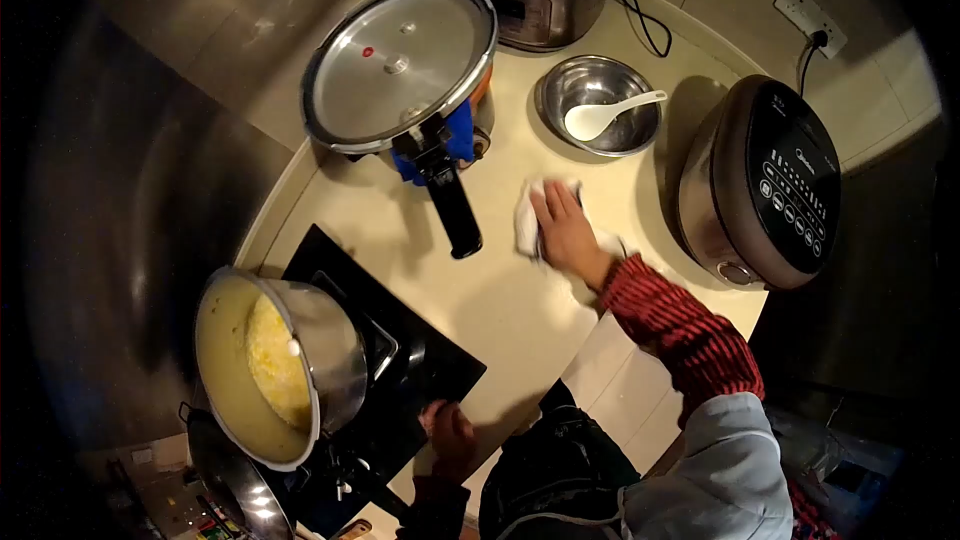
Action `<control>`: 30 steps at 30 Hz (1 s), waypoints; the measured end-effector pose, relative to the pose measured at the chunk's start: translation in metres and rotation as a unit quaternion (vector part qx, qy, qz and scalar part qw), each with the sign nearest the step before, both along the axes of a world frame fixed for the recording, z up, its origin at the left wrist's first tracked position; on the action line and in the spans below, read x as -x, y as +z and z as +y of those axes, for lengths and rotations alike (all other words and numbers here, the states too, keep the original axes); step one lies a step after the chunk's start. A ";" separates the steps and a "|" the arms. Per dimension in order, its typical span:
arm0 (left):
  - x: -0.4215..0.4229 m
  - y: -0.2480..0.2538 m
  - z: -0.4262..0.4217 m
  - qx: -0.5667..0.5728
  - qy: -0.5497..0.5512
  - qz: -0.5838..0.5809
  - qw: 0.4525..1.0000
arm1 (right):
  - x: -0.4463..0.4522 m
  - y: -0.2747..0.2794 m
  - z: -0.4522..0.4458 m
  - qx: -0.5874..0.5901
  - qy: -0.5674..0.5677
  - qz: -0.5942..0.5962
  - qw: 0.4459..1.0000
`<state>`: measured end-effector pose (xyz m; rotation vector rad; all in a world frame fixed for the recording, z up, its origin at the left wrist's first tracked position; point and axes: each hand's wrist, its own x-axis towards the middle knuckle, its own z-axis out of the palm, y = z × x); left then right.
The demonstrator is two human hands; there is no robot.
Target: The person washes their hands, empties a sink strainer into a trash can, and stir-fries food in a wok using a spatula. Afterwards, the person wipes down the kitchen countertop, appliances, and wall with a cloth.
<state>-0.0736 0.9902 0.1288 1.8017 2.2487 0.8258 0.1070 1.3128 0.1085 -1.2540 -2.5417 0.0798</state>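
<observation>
My right hand (572, 238) presses a white cloth (531, 225) against the cream countertop (500, 300), its fingers bent over the cloth. The cloth is bunched up and partly hidden under the palm. Down by the front edge of the black gas stove (437, 365), my left hand (450, 432) hangs in dim light. Its fingers look loosely curled and a little apart, and I see nothing in them. Behind the cloth stands a steel bowl (562, 90) with a white spoon (592, 122) lying in it.
A pressure cooker (400, 65) with a black handle (455, 215) sticking out stands at the back left. On the stove, a large pot (335, 340) holds yellowish food in liquid. Rice cookers stand at the right (720, 190) and back (530, 5). A wok (235, 475) sits lower left.
</observation>
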 end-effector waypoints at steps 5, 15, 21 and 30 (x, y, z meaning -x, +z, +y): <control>0.006 -0.023 0.026 -0.094 -0.080 0.075 0.989 | 0.050 -0.020 0.111 -0.076 -0.089 -0.043 0.992; 0.001 -0.015 0.026 -0.068 -0.048 -0.015 0.996 | -0.027 0.001 -0.005 0.080 0.034 0.137 0.987; -0.003 -0.012 0.022 -0.053 -0.020 -0.018 0.998 | -0.008 0.007 0.010 0.118 -0.006 0.098 0.988; 0.004 -0.018 0.026 -0.074 -0.038 -0.003 0.997 | -0.076 0.023 0.021 -0.014 -0.249 0.080 0.965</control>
